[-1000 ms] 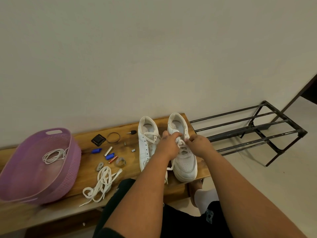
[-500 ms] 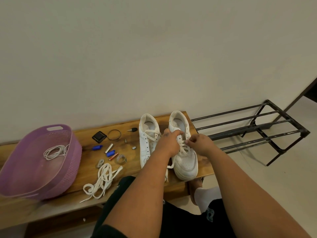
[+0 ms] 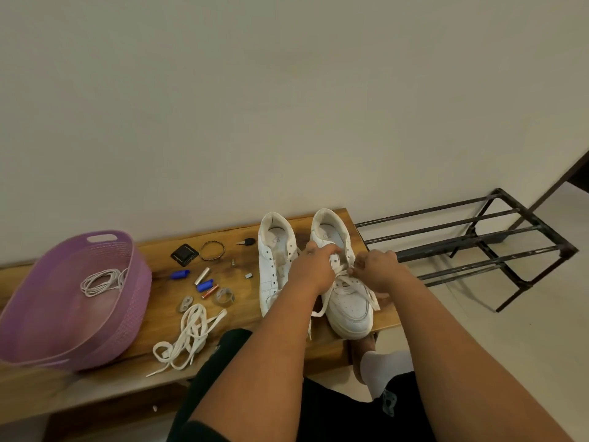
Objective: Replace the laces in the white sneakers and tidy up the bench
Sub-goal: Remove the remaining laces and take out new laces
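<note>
I see both white sneakers standing side by side at the right end of the wooden worktop (image 3: 280,320), soles down, their long axes running from the wall toward me: heels and openings at the wall side, toes pointing at me. The right sneaker (image 3: 345,301) sits closest to the worktop's end and has a white lace (image 3: 350,283) crossed over its tongue, with loose ends trailing off both sides near the toe. The left sneaker (image 3: 275,263) stands just beside it, its eyelets mostly bare as far as I can make out.

My left hand (image 3: 314,271) is curled over the right sneaker's upper eyelets, fingertips pinching at the lace or the eyelet flap; I cannot tell which. My right hand (image 3: 376,269) is also clenched, pinching the lace at the sneaker's outer side.

Further left on the worktop lies a loose heap of flat white laces (image 3: 188,338) near the front edge. Behind it small items are scattered: two blue caps (image 3: 180,275), a silver cylinder (image 3: 201,275), an orange battery (image 3: 209,291), a clear tape roll (image 3: 224,296), a black square case (image 3: 184,254), a twisted bangle (image 3: 212,250) and a small black key (image 3: 247,241). A purple basket (image 3: 134,282) stands at the far left, holding a coil of thin white cord (image 3: 100,282). A black metal rack (image 3: 478,240) stands on the floor past the worktop's right end.
</note>
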